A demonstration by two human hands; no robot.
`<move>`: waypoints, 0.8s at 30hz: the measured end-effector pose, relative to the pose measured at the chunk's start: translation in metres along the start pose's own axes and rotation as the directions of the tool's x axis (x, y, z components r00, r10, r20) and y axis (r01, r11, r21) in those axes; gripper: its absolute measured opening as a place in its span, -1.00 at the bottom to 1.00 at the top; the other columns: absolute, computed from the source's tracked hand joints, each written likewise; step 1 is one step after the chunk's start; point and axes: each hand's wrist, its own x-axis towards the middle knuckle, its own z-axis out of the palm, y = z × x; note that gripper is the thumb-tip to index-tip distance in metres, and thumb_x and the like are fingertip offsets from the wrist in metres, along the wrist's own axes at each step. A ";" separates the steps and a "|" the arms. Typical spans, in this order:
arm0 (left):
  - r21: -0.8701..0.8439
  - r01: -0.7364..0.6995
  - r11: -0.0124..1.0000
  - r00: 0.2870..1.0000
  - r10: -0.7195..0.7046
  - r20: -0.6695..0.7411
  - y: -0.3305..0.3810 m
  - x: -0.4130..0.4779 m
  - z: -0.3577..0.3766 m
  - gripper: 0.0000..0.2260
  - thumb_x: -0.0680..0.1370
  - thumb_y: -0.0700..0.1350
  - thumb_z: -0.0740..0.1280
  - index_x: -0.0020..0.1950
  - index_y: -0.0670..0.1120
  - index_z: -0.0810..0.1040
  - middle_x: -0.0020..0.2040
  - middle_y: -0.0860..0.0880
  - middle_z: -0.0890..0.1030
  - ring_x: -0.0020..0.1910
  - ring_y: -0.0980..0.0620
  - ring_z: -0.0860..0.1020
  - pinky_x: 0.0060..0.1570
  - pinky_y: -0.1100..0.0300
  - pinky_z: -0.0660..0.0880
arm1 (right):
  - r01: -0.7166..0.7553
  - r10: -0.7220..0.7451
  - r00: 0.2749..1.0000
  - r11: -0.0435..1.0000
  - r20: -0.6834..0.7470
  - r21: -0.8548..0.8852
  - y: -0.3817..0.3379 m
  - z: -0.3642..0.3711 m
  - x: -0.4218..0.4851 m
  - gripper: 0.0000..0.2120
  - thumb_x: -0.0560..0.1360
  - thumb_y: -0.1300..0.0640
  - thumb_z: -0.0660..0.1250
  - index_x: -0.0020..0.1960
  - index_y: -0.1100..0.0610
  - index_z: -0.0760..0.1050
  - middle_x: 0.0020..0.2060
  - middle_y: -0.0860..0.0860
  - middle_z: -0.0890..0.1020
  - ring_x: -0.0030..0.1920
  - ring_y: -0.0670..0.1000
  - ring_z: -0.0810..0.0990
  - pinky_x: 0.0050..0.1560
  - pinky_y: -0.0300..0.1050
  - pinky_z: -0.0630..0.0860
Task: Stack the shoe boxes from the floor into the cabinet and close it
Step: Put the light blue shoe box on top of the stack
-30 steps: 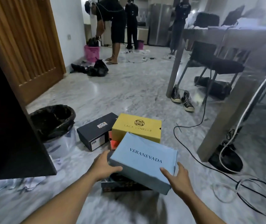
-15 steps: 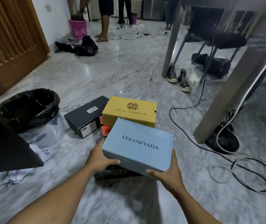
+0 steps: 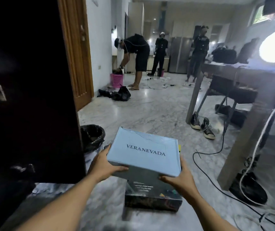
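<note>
- Blue shoe box (image 3: 143, 154) is gripped at both near corners: left hand (image 3: 103, 165) is curled round the left corner, right hand (image 3: 178, 179) round the right. It is held above the floor with the lid on, contents unseen.
- Dark box (image 3: 153, 195) lies on the marble floor (image 3: 150, 110) directly under the hands, lid shut.
- Black-lined bin (image 3: 91, 135) is just beyond the left hand; contents not discernible.
- Dark cabinet (image 3: 33, 97) is left of the left hand; interior too dark to read.
- Sneakers (image 3: 201, 125) are seen well beyond the right hand.
- Yellow box edge (image 3: 180, 148) is mostly hidden behind the blue box.
</note>
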 end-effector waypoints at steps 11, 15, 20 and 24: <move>0.254 0.102 0.962 0.856 0.045 -0.515 0.050 -0.121 -0.235 0.00 0.02 0.28 0.66 0.43 0.13 0.44 0.08 0.01 0.53 0.10 0.03 0.52 0.12 0.07 0.53 | 0.225 -0.254 0.928 0.965 0.272 0.135 -0.172 0.139 -0.015 0.11 -0.04 -0.10 0.74 0.40 -0.06 0.29 0.17 -0.05 0.57 0.13 -0.05 0.59 0.01 -0.09 0.67; 0.146 0.141 0.979 0.721 -0.001 -0.692 0.047 -0.162 -0.289 -0.05 -0.07 0.43 0.59 0.22 0.00 0.59 0.08 0.00 0.59 0.07 -0.01 0.59 0.08 0.01 0.59 | 0.273 -0.342 0.856 0.936 0.388 0.224 -0.235 0.196 -0.012 0.10 -0.05 -0.11 0.73 0.36 -0.11 0.25 0.20 -0.04 0.49 0.17 0.01 0.55 0.05 -0.02 0.65; 0.250 0.292 0.923 0.498 0.076 -0.864 0.047 -0.209 -0.346 0.00 -0.07 0.56 0.45 0.25 0.05 0.60 -0.08 -0.02 0.51 -0.11 -0.01 0.56 -0.08 0.15 0.52 | 0.292 -0.428 0.748 0.898 0.506 0.328 -0.293 0.279 -0.010 0.08 0.02 -0.08 0.73 0.43 -0.01 0.31 0.19 -0.09 0.54 0.15 -0.06 0.58 0.07 -0.07 0.64; 0.198 0.416 0.888 0.342 0.049 -0.938 0.042 -0.241 -0.384 0.01 -0.08 0.56 0.44 0.28 0.09 0.57 -0.08 0.00 0.46 -0.12 -0.03 0.55 -0.10 0.14 0.51 | 0.253 -0.468 0.673 0.873 0.573 0.416 -0.322 0.349 -0.025 0.03 0.06 -0.04 0.73 0.43 0.01 0.33 0.16 -0.06 0.59 0.08 -0.06 0.63 0.05 -0.06 0.64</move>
